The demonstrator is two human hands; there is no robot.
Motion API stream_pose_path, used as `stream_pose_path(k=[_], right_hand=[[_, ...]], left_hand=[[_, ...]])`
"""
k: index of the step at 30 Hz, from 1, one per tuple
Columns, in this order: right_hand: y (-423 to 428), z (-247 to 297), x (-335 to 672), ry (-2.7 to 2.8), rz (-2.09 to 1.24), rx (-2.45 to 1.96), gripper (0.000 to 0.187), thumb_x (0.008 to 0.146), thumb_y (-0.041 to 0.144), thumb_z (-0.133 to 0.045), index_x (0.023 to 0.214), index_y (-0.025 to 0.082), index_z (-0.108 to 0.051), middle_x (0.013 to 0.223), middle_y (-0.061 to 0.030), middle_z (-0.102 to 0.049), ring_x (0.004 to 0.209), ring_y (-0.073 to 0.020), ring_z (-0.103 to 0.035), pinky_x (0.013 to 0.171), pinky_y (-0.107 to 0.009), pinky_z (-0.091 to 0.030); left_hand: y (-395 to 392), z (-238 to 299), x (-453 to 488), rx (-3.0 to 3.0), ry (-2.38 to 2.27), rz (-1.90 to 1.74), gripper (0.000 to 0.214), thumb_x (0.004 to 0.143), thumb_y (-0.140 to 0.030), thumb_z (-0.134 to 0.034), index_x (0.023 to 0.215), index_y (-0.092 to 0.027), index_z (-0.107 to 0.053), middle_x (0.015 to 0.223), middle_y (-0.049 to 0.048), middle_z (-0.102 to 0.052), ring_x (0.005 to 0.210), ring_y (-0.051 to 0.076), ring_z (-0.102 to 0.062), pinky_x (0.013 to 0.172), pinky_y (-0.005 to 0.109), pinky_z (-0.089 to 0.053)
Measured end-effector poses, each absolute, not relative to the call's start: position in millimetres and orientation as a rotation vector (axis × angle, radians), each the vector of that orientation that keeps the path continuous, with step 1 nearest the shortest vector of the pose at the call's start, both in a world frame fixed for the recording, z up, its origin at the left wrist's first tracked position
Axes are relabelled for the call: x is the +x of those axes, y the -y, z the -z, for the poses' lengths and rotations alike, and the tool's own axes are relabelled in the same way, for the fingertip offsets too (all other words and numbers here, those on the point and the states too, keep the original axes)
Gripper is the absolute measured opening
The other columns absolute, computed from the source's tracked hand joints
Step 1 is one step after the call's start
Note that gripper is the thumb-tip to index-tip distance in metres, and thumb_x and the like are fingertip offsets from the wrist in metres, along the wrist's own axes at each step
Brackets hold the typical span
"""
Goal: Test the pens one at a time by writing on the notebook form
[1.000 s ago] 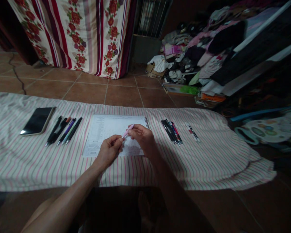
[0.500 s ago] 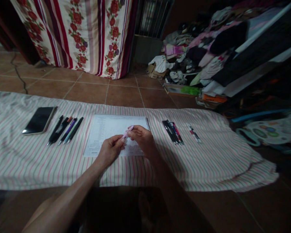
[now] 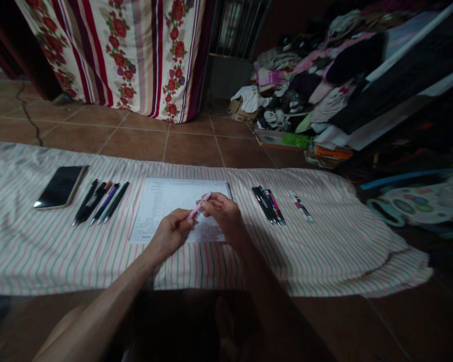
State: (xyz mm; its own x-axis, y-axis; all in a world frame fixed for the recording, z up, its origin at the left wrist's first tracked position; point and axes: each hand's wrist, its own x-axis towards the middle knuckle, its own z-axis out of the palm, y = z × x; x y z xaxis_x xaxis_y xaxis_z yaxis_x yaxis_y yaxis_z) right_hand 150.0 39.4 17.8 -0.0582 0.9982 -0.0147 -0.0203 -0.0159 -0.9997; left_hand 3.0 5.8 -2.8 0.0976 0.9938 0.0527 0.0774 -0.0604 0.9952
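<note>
Between my two hands a pink pen [image 3: 199, 205] is held on a slant over the open spiral notebook [image 3: 177, 191]. My left hand [image 3: 174, 228] pinches its lower left end with thumb and fingers. My right hand [image 3: 223, 215] has its fingers closed round the upper right part. Writing or print covers the notebook page, partly hidden under my hands. Left of the notebook lies a row of several pens [image 3: 104, 203]. On its right side are a bunch of dark pens [image 3: 266, 206] and a single white pen with dark and red marks [image 3: 301, 206].
A black phone or tablet [image 3: 61, 186] lies at the left on the striped cloth [image 3: 335, 251]. Beyond the cloth are floor tiles [image 3: 136, 141] and a flowered curtain [image 3: 143, 55]. Clothes and boxes pile up [image 3: 298, 85] at the back right.
More of the pink pen shows between my hands, as the right fingers have shifted slightly along it. The other pens and the notebook lie as before.
</note>
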Motion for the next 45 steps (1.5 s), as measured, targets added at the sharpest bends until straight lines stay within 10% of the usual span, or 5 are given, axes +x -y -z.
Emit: stream_pose_path(k=[45], right_hand=[[-35.7,-11.3,140.7,1.268,-1.206,-1.191,0.023,0.065,0.037,-0.067,0.079,0.02,-0.059,0.066,0.0001,-0.066,0.059,-0.0128,-0.06,0.057,-0.025,-0.047]], left_hand=[[-4.1,-10.2,12.7,1.036,-1.147,-1.149,0.027,0.068,-0.037,-0.066,0.08,-0.014,-0.068,0.06,0.0001,-0.058,0.05,0.009,-0.049,0.049,0.022,-0.036]])
